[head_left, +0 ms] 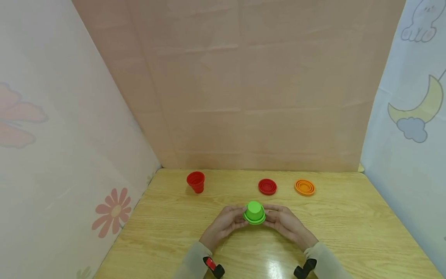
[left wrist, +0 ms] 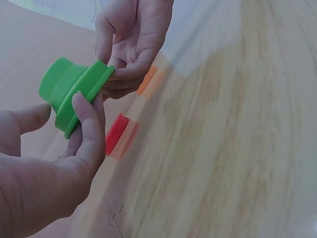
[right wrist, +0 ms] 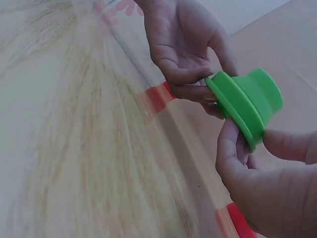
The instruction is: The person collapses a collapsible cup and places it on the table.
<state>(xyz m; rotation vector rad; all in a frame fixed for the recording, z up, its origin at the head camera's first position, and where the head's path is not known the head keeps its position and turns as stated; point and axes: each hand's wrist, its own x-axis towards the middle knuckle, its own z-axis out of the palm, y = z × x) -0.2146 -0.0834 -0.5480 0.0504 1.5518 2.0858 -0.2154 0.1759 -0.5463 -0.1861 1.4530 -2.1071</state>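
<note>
A green collapsible cup [head_left: 254,211] is held above the table between both hands, partly unfolded. Its narrow end points up and away from the wide rim in the head view. My left hand [head_left: 225,223] pinches one side of it, thumb by the narrow part and fingers at the rim. On the opposite side my right hand [head_left: 287,225] grips the rim the same way. Both wrist views show the green cup [left wrist: 77,91] tilted, its stepped wall visible and its inside hidden.
Farther back on the wooden table [head_left: 160,232] an unfolded red cup [head_left: 196,182] stands at the left. A flattened red cup [head_left: 267,186] and a flattened orange cup [head_left: 304,187] lie right of it. A tan panel [head_left: 265,97] rises behind the table.
</note>
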